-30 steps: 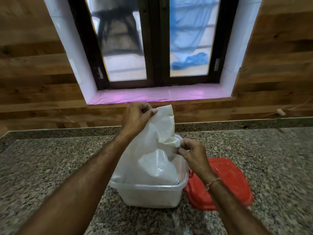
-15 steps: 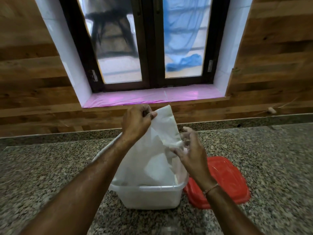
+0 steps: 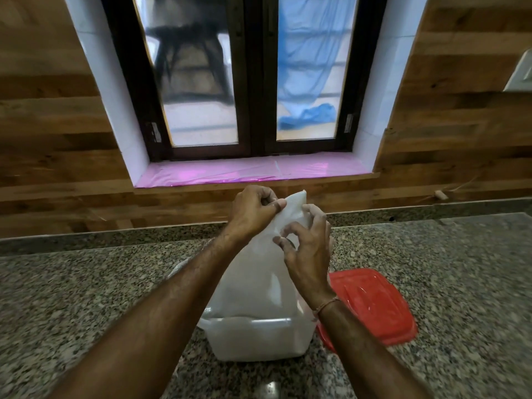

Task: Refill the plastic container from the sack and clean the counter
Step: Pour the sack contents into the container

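- Two bare hands meet at the top of a white sack (image 3: 253, 272), above the middle of a speckled granite counter (image 3: 86, 283).
- At the far left, wood-panelled wall (image 3: 51, 139) runs behind the counter; a dark-framed window (image 3: 256, 82) sits in it, with a pink-covered sill (image 3: 247, 172) below the glass.
- Left hand (image 3: 253, 210) is clenched on the sack's upper left edge, thumb and fingers pinching the white material near its top corner.
- The sack stands upright with its lower end inside the plastic container (image 3: 259, 338), its peak reaching up in front of the wall's lower boards.
- That container, a translucent white tub, rests on the counter at near centre, just in front of both forearms; its contents cannot be made out through the wall.
- Right hand (image 3: 309, 249) is at the sack's upper right side, fingers curled against the material just below the left hand; a firm grasp there cannot be told. A thin thread band circles its wrist.
- Just right of the tub, touching or almost touching it, a red lid (image 3: 371, 306) lies flat on the counter.
- At the far right, a pale wall plate (image 3: 521, 73) shows at the frame's edge.
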`<state>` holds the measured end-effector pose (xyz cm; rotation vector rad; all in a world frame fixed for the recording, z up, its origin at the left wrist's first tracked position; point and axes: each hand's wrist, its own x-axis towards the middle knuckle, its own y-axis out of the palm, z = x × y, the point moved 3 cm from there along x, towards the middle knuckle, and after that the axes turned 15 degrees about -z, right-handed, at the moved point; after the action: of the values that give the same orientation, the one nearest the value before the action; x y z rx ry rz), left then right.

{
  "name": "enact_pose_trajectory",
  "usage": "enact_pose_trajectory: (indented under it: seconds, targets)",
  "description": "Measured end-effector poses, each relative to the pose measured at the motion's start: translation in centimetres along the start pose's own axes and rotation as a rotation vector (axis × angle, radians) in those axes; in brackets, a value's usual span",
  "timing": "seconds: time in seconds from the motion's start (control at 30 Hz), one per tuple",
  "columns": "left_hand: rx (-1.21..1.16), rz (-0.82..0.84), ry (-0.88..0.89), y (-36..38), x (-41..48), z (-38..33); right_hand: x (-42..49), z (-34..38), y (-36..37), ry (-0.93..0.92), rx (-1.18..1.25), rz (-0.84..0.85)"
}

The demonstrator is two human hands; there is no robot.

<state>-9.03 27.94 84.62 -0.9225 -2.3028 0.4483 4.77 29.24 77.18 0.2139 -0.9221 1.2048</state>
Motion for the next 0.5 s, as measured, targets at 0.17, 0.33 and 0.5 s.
enact_pose_trajectory:
  seconds: [0.17,0.33,0.5]
  targets:
    - [0.146,-0.092,0.189,0.0,-0.5,-0.2,0.5,-0.1,-0.4,0.039,0.01,0.045]
    - [0.198,0.139,0.204,-2.4,-1.0,2.9,1.5,-1.3,-1.1,0.367,0.217,-0.014]
    - [0.196,0.26,0.078,-6.7,-2.8,8.7,0.4,-1.4,-0.6,0.519,0.242,-0.101]
